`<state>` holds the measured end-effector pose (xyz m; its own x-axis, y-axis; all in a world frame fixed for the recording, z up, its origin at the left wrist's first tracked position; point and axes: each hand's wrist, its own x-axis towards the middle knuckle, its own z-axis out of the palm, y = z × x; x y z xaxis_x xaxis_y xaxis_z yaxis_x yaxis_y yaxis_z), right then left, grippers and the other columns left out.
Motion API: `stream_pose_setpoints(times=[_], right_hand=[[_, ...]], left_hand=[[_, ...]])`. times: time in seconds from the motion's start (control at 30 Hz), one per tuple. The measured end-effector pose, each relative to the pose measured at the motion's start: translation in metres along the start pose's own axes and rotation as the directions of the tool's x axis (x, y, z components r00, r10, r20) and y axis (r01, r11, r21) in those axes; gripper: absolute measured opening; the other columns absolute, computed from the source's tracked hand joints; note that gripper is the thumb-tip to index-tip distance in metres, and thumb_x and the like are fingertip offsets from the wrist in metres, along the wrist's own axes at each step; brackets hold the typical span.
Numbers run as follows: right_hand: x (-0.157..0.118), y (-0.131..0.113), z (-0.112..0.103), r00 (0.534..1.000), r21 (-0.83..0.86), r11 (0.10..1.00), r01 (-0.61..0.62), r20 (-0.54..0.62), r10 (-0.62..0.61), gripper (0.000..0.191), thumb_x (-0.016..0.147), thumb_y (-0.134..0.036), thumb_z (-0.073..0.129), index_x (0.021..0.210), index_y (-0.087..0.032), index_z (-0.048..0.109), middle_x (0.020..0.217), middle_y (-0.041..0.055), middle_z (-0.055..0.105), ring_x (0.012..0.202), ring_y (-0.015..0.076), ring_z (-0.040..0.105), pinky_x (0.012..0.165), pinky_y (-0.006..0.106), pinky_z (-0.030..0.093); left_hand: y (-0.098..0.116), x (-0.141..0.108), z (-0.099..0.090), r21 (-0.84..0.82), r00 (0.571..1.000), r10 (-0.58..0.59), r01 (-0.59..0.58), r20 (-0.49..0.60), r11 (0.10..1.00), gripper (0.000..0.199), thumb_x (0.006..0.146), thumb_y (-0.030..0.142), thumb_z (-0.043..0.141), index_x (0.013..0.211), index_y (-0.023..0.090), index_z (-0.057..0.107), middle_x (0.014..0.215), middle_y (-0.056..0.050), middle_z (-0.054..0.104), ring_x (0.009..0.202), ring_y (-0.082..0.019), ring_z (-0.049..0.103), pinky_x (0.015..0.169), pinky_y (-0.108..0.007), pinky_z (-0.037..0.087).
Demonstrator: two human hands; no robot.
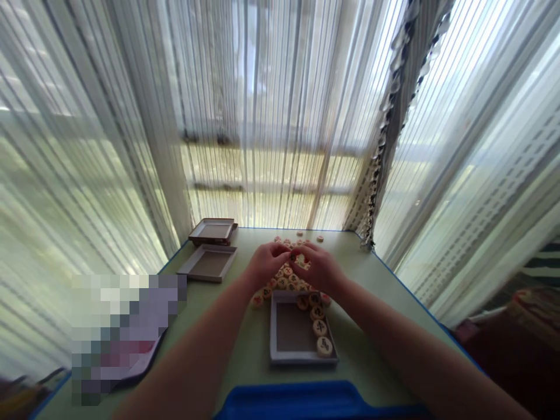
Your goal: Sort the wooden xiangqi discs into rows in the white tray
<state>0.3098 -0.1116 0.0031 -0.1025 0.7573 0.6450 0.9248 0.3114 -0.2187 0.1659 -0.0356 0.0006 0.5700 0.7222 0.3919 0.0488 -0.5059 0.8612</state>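
My left hand (pixel 268 263) and my right hand (pixel 320 267) meet over a heap of round wooden Chinese chess pieces (pixel 282 284). Between the two sets of fingertips is one chess piece (pixel 293 256) with a dark character, and both hands appear closed on it. The hands hide part of the heap. Just nearer to me lies a shallow open box (pixel 292 332) with a pale rim. Several pieces with black characters (pixel 319 327) run in a line down its right side, and another piece (pixel 303 303) rests at its far edge.
Another shallow tray (pixel 207 262) and a brown-edged box (pixel 213 229) stand at the far left of the pale green table (pixel 363 262). Two loose pieces (pixel 320 238) lie behind the heap. A blue plastic edge (pixel 293 399) is nearest me. Sheer curtains (pixel 271 116) hang behind.
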Motion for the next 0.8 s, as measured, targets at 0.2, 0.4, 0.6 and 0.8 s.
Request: stream_pose_setpoints(times=[0.2,0.4,0.6,0.8], right_hand=[[-0.006,-0.017,-0.025,0.996,0.081,0.994,-0.078,0.055,0.074,0.014,0.071,-0.029,0.057,0.08,-0.019,0.061,0.08,0.0033,0.059,0.068,0.0123,0.051,0.064,0.025,0.04],[-0.035,-0.016,-0.037,0.952,0.142,0.98,-0.138,0.292,0.092,0.017,0.065,-0.025,0.061,0.081,-0.018,0.064,0.076,0.0015,0.058,0.065,0.0109,0.049,0.06,0.022,0.038],[-0.04,-0.007,-0.034,0.911,0.073,0.994,-0.081,0.41,0.044,0.021,0.066,-0.034,0.061,0.08,-0.02,0.064,0.072,0.0008,0.059,0.071,0.0132,0.051,0.065,0.024,0.036],[-0.043,-0.008,-0.03,0.924,0.021,0.999,-0.046,0.382,0.034,0.023,0.068,-0.039,0.058,0.081,-0.02,0.064,0.075,0.0018,0.06,0.072,0.0141,0.051,0.062,0.023,0.035]], left_hand=[[0.008,-0.009,-0.003,0.024,0.996,0.082,-0.083,0.029,0.996,0.029,0.073,0.038,0.052,0.076,0.012,0.064,0.068,-0.003,0.064,0.063,-0.013,0.056,0.058,-0.022,0.043],[0.009,-0.019,0.0,0.379,0.988,0.125,-0.152,0.094,0.913,0.032,0.076,0.038,0.046,0.066,0.013,0.062,0.056,0.001,0.056,0.054,-0.01,0.048,0.052,-0.021,0.035],[0.005,-0.029,0.007,0.521,0.981,0.12,-0.182,0.15,0.834,0.03,0.075,0.038,0.045,0.067,0.015,0.064,0.059,0.0,0.058,0.056,-0.01,0.049,0.053,-0.021,0.034],[-0.002,-0.029,0.007,0.52,0.99,0.064,-0.122,0.128,0.845,0.03,0.073,0.037,0.047,0.072,0.015,0.066,0.062,0.0,0.062,0.058,-0.011,0.052,0.055,-0.021,0.037]])
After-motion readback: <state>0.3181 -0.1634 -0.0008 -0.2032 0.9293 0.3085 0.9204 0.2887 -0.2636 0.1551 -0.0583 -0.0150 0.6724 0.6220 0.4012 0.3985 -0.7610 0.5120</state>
